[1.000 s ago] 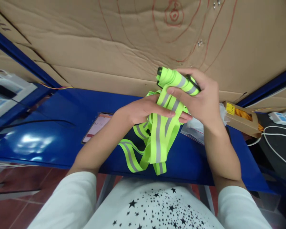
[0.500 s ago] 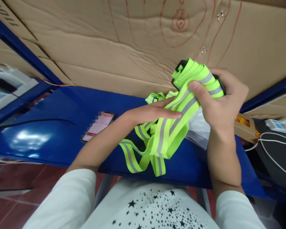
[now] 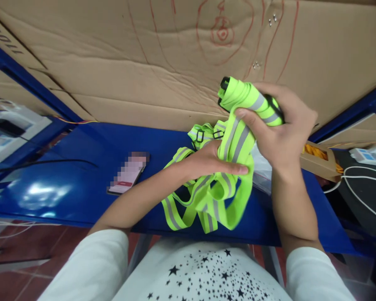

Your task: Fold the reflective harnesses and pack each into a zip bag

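My right hand (image 3: 283, 129) is wrapped around a rolled bundle of neon-yellow reflective strap (image 3: 242, 96) with grey stripes, held above the table. Black plastic pieces show at the roll's left end and near my fingers. From the roll, flat bands run down through my left hand (image 3: 209, 159), whose thumb lies across their front while its other fingers are mostly hidden behind. Below it, loose loops of the strap (image 3: 241, 205) hang and pile at the blue table's front edge. Black buckles (image 3: 199, 136) sit on the strap behind my left hand.
On the blue table (image 3: 81, 146), a phone (image 3: 133, 177) lies left of my left forearm. A clear plastic bag (image 3: 263, 169) is partly behind my right wrist. Cardboard (image 3: 113, 71) with red drawn lines stands at the back. An open carton (image 3: 321, 161) and white cables (image 3: 360, 177) lie right.
My left hand has slid lower along the bands, its thumb now across them. The hanging loops have shifted and spread, and the buckles behind show more. The view has turned slightly.
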The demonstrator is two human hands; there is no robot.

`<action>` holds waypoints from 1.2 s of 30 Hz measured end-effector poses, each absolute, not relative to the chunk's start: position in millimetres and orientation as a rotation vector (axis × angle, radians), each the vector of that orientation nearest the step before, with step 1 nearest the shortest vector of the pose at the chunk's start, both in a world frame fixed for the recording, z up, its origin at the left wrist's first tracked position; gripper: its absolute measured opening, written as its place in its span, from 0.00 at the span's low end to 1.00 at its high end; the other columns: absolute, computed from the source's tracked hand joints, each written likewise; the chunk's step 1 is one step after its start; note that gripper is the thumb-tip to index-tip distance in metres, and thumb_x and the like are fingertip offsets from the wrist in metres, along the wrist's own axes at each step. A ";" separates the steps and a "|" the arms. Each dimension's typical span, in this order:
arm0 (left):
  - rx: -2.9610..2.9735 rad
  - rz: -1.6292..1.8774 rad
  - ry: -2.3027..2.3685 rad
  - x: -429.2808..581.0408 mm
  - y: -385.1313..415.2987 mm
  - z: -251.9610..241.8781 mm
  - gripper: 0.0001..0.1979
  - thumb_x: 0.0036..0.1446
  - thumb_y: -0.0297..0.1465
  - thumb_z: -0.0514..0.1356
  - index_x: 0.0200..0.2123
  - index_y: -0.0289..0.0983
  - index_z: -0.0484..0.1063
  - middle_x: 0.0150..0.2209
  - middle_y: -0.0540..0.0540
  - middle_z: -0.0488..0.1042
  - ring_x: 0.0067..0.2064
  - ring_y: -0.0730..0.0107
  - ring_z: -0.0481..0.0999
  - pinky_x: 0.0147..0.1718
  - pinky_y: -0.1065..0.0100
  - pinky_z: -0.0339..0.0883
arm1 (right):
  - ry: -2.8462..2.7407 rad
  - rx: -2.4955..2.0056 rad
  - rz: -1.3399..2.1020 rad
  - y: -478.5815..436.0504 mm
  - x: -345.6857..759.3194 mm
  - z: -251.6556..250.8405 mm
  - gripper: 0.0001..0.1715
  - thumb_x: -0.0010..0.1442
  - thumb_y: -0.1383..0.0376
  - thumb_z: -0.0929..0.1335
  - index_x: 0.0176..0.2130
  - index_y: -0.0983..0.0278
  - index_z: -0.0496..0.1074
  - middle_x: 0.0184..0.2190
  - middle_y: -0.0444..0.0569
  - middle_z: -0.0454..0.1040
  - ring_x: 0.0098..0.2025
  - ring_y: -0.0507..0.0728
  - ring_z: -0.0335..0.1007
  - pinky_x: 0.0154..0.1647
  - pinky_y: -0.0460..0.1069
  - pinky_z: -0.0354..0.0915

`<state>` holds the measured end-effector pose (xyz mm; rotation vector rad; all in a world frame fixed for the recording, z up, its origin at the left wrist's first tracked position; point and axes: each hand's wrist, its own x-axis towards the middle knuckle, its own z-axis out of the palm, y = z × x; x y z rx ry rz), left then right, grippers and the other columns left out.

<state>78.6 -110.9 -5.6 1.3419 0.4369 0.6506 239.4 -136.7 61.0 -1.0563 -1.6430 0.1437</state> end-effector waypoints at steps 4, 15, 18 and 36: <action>1.461 0.735 0.526 70.7 -92.3 -9.9 0.28 0.41 0.38 0.81 0.44 0.35 0.80 0.44 0.41 0.85 0.45 0.53 0.84 0.47 0.57 0.78 | -1.537 -1.001 0.267 -128.7 249.9 60.3 0.11 0.60 0.54 0.77 0.40 0.57 0.82 0.38 0.45 0.81 0.42 0.59 0.78 0.47 0.55 0.75; 1.738 0.817 0.576 47.8 -83.0 11.3 0.25 0.48 0.35 0.76 0.49 0.36 0.78 0.50 0.43 0.83 0.54 0.52 0.81 0.55 0.58 0.74 | -1.586 -1.063 0.648 -90.3 247.5 32.9 0.16 0.64 0.49 0.73 0.41 0.58 0.77 0.40 0.44 0.77 0.44 0.54 0.75 0.43 0.48 0.73; 1.741 0.840 0.594 49.2 -80.5 10.3 0.27 0.48 0.35 0.76 0.51 0.36 0.77 0.51 0.43 0.82 0.56 0.51 0.80 0.57 0.57 0.73 | -1.679 -1.047 0.482 -100.1 244.0 39.3 0.16 0.67 0.49 0.71 0.47 0.56 0.77 0.48 0.48 0.78 0.54 0.59 0.75 0.56 0.54 0.73; 1.052 0.546 0.488 48.1 -62.8 -10.4 0.23 0.42 0.28 0.76 0.44 0.34 0.81 0.42 0.39 0.85 0.41 0.54 0.86 0.46 0.58 0.80 | -1.994 -1.148 0.252 -88.2 248.8 34.2 0.35 0.54 0.51 0.80 0.59 0.54 0.76 0.56 0.47 0.79 0.60 0.69 0.75 0.66 0.65 0.65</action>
